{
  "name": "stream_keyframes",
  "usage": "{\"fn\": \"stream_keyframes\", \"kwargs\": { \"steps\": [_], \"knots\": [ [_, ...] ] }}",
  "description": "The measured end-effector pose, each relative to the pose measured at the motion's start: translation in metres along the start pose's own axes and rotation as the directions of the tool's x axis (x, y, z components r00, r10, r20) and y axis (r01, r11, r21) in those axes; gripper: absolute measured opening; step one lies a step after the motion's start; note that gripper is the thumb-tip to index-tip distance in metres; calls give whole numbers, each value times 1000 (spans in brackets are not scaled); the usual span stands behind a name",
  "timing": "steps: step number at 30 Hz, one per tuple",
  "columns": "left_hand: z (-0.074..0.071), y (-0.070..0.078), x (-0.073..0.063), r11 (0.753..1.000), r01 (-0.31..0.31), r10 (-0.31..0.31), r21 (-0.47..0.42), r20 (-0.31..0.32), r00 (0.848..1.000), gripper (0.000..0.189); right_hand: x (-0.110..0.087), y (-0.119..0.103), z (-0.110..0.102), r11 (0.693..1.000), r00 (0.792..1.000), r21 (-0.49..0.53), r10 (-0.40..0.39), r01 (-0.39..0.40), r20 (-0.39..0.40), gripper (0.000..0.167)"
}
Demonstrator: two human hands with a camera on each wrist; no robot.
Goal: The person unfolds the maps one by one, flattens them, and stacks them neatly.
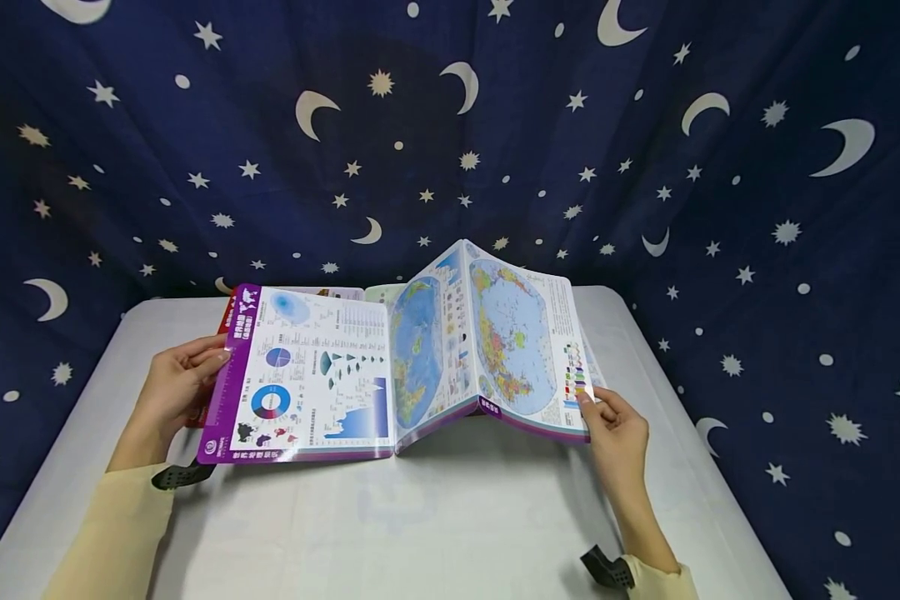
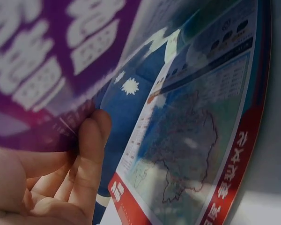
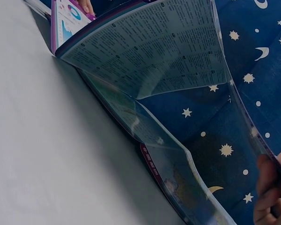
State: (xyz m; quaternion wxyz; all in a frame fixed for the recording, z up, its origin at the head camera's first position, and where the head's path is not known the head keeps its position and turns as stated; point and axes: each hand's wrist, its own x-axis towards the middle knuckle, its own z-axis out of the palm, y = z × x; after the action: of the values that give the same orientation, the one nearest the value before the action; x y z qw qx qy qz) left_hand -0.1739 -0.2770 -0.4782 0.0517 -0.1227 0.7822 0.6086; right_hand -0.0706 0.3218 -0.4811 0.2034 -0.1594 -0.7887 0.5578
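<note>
A folding world map (image 1: 513, 333) with a purple border spreads in zigzag panels across the table, its middle fold raised. At its left edge, my left hand (image 1: 172, 387) pinches the purple strip between thumb and fingers. My right hand (image 1: 618, 429) pinches the lower right edge, lifting that panel. Under the left panel lies a second, red-bordered folding map (image 2: 187, 154), mostly hidden in the head view. The right wrist view shows the raised panel's text-covered back (image 3: 150, 51), with the right hand's fingers (image 3: 267, 187) at the far edge.
A white-covered table (image 1: 420, 533) holds both maps. Behind it and at its sides hangs a dark blue curtain (image 1: 390, 183) with moons and stars. A black strap (image 1: 183, 475) sits at the left wrist, another strap (image 1: 607, 569) at the right.
</note>
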Motion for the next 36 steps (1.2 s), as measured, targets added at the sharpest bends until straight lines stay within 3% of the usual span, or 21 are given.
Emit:
{"fn": "stream_keyframes", "kwargs": {
  "steps": [12, 17, 25, 32, 36],
  "knots": [
    [-16, -2, 15, 1000, -28, 28, -2, -10, 1000, 61, 7, 0, -4, 999, 1000, -38, 12, -12, -9, 34],
    [-21, -1, 17, 998, -30, 29, -48, -16, 999, 59, 11, -1, -4, 998, 1000, -64, 21, -22, -9, 34],
    [-25, -6, 23, 999, -13, 11, -49, -56, 998, 54, 11, -28, -5, 997, 1000, -75, 15, -15, 4, 30],
    [-28, -8, 28, 997, -9, 2, -81, -83, 997, 52, 31, 10, -8, 995, 999, -103, -21, 17, -38, 31],
    [-29, -8, 30, 994, -7, -3, -108, -88, 996, 50, 37, 17, -10, 992, 998, -124, -30, 24, -47, 31]
  ]
}}
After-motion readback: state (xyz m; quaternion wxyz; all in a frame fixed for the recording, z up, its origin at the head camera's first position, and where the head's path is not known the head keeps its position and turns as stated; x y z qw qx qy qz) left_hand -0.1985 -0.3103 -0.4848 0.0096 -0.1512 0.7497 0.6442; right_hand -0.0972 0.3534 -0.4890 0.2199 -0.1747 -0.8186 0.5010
